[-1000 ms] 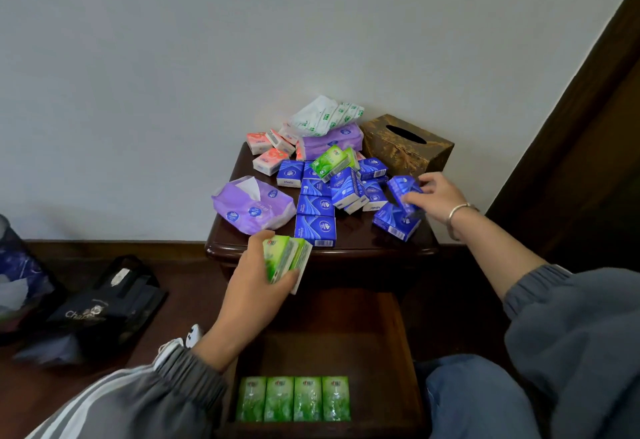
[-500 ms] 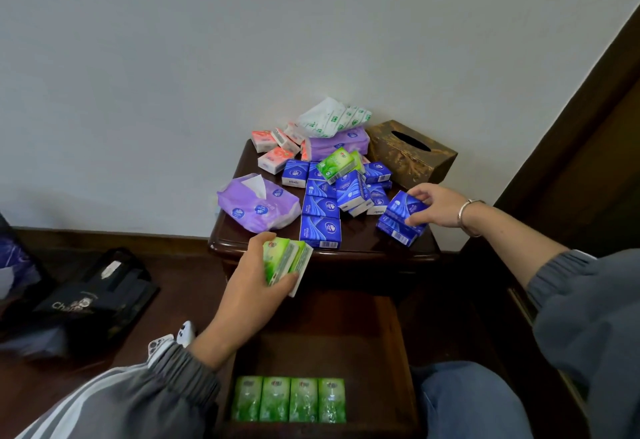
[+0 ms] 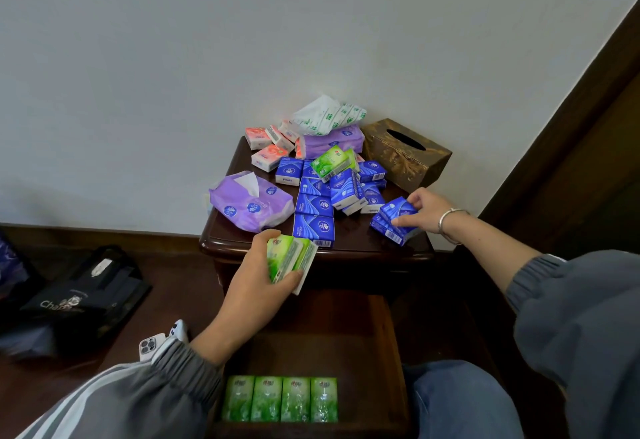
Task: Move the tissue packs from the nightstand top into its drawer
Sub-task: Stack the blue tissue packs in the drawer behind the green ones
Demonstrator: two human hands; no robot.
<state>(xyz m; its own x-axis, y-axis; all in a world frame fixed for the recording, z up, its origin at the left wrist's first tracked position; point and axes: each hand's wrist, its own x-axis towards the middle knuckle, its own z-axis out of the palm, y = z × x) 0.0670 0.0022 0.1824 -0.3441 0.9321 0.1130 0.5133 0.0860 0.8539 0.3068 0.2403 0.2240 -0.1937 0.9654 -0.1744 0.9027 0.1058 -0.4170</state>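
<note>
Green packs (image 3: 289, 258) sit pinched in your left hand (image 3: 256, 286) off the nightstand (image 3: 346, 248) front edge, over the drawer (image 3: 388, 334); butt them vs. the green row (image 3: 280, 398). Right hand (image 3: 420, 210) pinches blue packs (image 3: 394, 218) nr the front-right corner; lift w/o snagging.

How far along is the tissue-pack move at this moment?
Early. Done: four green packs lined up in the drawer. In hand: left hand holds more green packs; right hand grips blue packs on the nightstand. Left: most blue, pink and purple packs on top.
</note>
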